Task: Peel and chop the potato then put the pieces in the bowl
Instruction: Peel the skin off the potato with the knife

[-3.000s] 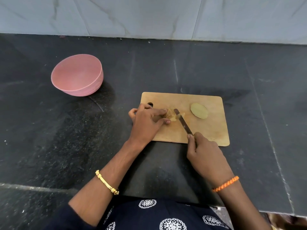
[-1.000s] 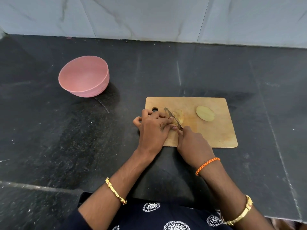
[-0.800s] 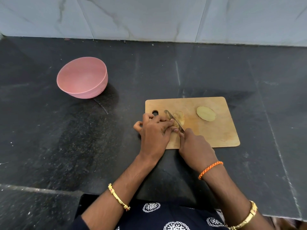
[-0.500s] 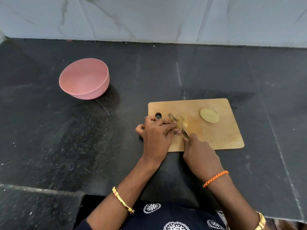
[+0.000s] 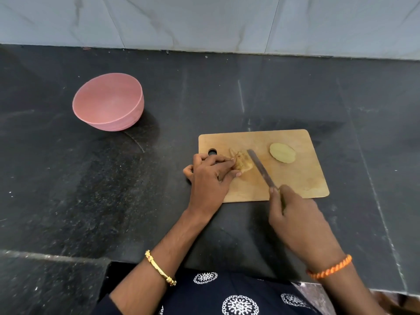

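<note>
**Cook:** Hands first, nearest to us. The right hand at about five o'clock is wrapped round the handle of the knife, blade slanting toward eleven o'clock over the wooden chopping board. The left hand at the board's nine o'clock edge has its fingertips curled onto the bundle of cut potato strips, pinning it flat.

**Learner:** Is the blade touching the strips?

**Cook:** It looks just beside them on their right, seemingly a little apart. My guess is the strips are about to be diced crosswise.

**Learner:** How do I do that well?

**Cook:** Keep the left fingertips tucked back so the knuckles guide the blade, keep the strips bunched and lying on a flat side, and make even cuts from the free end toward the hand. Those strips are thin and wet, so I'd expect them to slide or fan out if the hold loosens.

**Learner:** And further back?

**Cook:** The uncut potato half sits flat at the board's two o'clock, well apart from the knife; its top looks pale and peeled. Far off at ten o'clock on the dark stone counter is the pink bowl, holding no pieces yet, so plenty of work remains
</note>
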